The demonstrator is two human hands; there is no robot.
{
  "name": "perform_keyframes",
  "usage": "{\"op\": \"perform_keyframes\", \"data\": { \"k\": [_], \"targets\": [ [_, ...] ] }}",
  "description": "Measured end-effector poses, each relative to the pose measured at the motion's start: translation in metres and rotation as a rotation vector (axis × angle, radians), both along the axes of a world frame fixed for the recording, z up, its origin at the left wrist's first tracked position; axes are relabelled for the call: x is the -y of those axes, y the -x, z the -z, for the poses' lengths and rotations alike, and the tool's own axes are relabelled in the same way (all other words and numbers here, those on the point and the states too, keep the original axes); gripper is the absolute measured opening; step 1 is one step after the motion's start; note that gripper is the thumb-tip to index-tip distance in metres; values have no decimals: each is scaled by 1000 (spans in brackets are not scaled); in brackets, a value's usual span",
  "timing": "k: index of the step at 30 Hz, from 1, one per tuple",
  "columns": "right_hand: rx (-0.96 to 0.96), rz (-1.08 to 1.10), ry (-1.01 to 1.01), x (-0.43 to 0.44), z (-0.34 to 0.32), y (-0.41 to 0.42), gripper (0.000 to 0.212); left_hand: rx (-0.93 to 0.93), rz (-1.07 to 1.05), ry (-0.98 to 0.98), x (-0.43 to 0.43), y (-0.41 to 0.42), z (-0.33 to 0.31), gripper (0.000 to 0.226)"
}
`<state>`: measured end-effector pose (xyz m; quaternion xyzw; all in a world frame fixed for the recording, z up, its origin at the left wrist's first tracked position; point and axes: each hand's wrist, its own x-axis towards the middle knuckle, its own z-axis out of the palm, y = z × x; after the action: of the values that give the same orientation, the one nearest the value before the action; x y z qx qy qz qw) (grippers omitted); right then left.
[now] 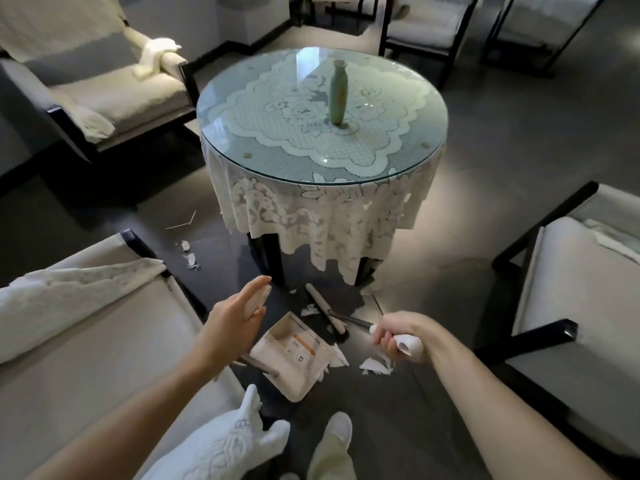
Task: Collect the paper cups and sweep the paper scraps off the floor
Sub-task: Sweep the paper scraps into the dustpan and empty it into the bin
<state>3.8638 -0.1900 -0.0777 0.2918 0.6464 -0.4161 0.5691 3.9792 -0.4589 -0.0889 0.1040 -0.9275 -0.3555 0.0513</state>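
Note:
My right hand (398, 337) grips the white handle of a small broom (356, 322), whose dark shaft points left toward the floor below the table. My left hand (235, 317) hovers above the floor with straight fingers. A whitish handle end (259, 299) shows just behind those fingers, and I cannot tell whether they touch it. A beige dustpan (294, 355) lies on the dark floor between my hands. Torn paper scraps lie right of the pan (375, 365), beyond it (310, 310) and farther left by the chair (192, 261). No paper cup is in view.
A round glass-topped table (242, 109) with a lace cloth and a green vase (338, 93) stands ahead. Cushioned armchairs stand at the left (86, 341), right (581, 306) and far left (104, 91). A white rod (322, 304) lies under the table. My white shoe (339, 427) is below the dustpan.

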Motion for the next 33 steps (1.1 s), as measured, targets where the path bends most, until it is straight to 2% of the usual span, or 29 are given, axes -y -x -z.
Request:
{"op": "perform_keyframes", "data": {
  "k": [3,7,11,16,19,22,25,28,30,33],
  "targets": [
    [-12,32,21,-20,-19,1,17,0,-19,3,-15,-5,-4,53],
    [-64,-68,11,-41,-26,13,15,18,-51,-9,-37,-8,-10,53],
    [-198,-295,-65,-60,-6,29,9,30,-115,7,-70,-14,-18,51],
    [-415,-669,-115,-88,45,37,17,68,-234,-9,-132,-31,-18,52],
    [-394,-778,-89,-99,61,40,19,31,-334,1,-176,-50,-23,52],
    [-450,-960,-86,-108,65,34,10,26,-459,86,-217,-80,-23,52],
    [-421,-1060,20,-119,75,34,33,15,-564,-9,-252,-112,-20,49],
    [-370,-1131,-10,-144,65,23,12,15,-618,-59,-285,-141,-15,51],
    [-371,-1151,-35,-171,65,14,21,28,-639,-86,-310,-159,-10,52],
    [-366,-1220,-51,-215,60,-13,17,16,-676,-112,-342,-183,4,52]
  ]
}}
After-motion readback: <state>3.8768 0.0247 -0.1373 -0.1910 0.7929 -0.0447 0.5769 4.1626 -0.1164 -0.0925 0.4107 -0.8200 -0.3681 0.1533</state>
